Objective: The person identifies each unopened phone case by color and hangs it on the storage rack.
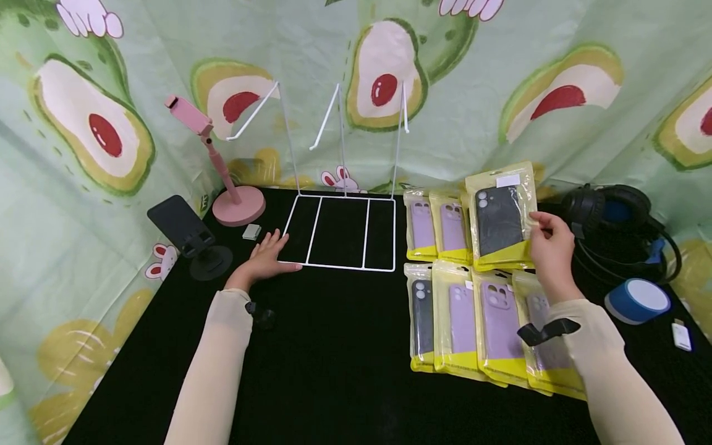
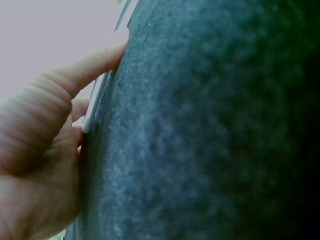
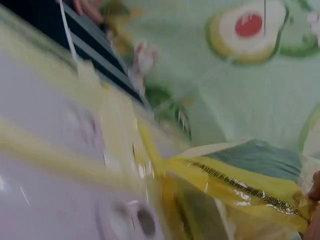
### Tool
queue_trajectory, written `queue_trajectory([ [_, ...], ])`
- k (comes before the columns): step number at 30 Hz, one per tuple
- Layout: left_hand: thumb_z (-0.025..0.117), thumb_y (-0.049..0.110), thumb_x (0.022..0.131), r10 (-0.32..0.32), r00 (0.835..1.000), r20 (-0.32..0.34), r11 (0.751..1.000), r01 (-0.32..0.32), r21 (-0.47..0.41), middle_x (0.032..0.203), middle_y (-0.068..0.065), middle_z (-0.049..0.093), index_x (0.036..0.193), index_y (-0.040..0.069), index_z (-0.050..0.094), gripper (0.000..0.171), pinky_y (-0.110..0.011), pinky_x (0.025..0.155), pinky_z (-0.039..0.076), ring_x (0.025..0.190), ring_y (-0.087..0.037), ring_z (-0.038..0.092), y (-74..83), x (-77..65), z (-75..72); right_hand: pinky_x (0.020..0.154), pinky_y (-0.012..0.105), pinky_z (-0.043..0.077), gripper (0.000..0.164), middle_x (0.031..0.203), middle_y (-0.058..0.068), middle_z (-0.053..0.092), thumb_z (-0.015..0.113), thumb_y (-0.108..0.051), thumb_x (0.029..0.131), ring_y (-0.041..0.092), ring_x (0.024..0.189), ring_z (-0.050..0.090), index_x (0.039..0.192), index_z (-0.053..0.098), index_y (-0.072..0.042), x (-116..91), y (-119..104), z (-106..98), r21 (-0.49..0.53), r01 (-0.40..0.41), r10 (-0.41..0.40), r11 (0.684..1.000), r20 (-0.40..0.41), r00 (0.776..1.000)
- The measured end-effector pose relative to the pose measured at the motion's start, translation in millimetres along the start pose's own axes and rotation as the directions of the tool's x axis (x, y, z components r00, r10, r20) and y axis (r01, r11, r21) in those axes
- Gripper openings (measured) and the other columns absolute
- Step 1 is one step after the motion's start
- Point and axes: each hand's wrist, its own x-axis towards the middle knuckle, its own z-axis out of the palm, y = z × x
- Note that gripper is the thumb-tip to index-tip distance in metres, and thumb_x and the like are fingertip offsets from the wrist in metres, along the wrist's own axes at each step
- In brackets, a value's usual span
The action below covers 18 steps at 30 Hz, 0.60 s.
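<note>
My right hand [image 1: 550, 247] pinches the right edge of a clear and yellow pouch with a dark phone case [image 1: 499, 219] inside. This pouch is raised at the back of the pouch rows, its yellow lower strip [image 3: 240, 190] showing printed text in the right wrist view. With fingers spread, my left hand [image 1: 266, 258] rests at the front left corner of a white wire display rack [image 1: 350, 267]. In the left wrist view, the thumb of the left hand [image 2: 45, 115] lies along the rack's white wire [image 2: 92, 112]. Three bare hooks stick out from the rack's top.
Several pouched phone cases [image 1: 461, 321] lie in two rows right of the rack. Black headphones [image 1: 612, 216], a blue-and-white round device [image 1: 636, 301] and a small white stick [image 1: 681, 335] sit farther right. A pink stand [image 1: 239, 204] and a black phone stand [image 1: 186, 232] are left.
</note>
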Motion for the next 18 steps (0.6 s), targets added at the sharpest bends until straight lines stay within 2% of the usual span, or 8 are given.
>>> queue_trajectory([
  [3,0.064,0.048,0.085,-0.005,1.000,0.003,1.000,0.005,0.003,0.157,-0.020,-0.006,0.152,0.006,0.011,0.095,-0.056,0.111,-0.007,0.143,-0.035,-0.013,2.1,-0.3,-1.7,0.062,0.014,0.036,0.024,0.087,-0.011,0.047,0.048,0.000,0.091,0.002,0.072,0.044,0.106,0.065,-0.009,-16,-14,3,0.119,0.039,-0.040,0.992,0.008,0.999],
  [6,0.064,0.048,0.085,-0.013,1.000,0.004,1.000,0.013,0.000,0.157,-0.020,-0.006,0.152,0.006,0.011,0.095,-0.055,0.111,-0.007,0.143,-0.035,-0.013,2.1,-0.8,-1.2,0.061,0.012,0.038,0.022,0.088,-0.012,0.049,0.051,0.001,0.092,0.002,0.072,0.047,0.103,0.065,-0.013,-35,-25,10,0.187,0.052,-0.069,0.981,0.087,0.994],
  [10,0.064,0.050,0.085,-0.016,1.000,0.005,1.000,0.016,-0.002,0.157,-0.020,-0.006,0.152,0.006,0.011,0.097,-0.056,0.111,-0.007,0.143,-0.035,-0.013,1.2,0.2,-1.6,0.061,0.013,0.039,0.020,0.090,-0.009,0.050,0.052,0.001,0.093,0.005,0.072,0.048,0.110,0.062,-0.001,-60,-36,23,0.216,0.103,-0.147,0.971,0.200,0.969],
  [12,0.064,0.050,0.084,-0.016,1.000,0.004,1.000,0.016,-0.003,0.157,-0.020,-0.006,0.152,0.006,0.011,0.097,-0.056,0.111,-0.008,0.143,-0.035,-0.013,1.3,0.0,-1.8,0.060,0.014,0.039,0.020,0.089,-0.009,0.050,0.053,0.001,0.093,0.006,0.070,0.047,0.112,0.060,0.003,-70,-41,31,0.248,0.140,-0.199,0.959,0.231,0.952],
  [18,0.065,0.047,0.085,-0.020,1.000,0.006,1.000,0.020,-0.011,0.157,-0.020,-0.007,0.152,0.005,0.010,0.096,-0.056,0.111,-0.008,0.143,-0.035,-0.014,3.4,-1.9,-2.0,0.053,0.016,0.036,0.019,0.090,-0.006,0.053,0.053,0.005,0.092,0.008,0.061,0.043,0.110,0.058,0.010,-94,-62,49,0.415,0.200,-0.337,0.887,0.289,0.896],
])
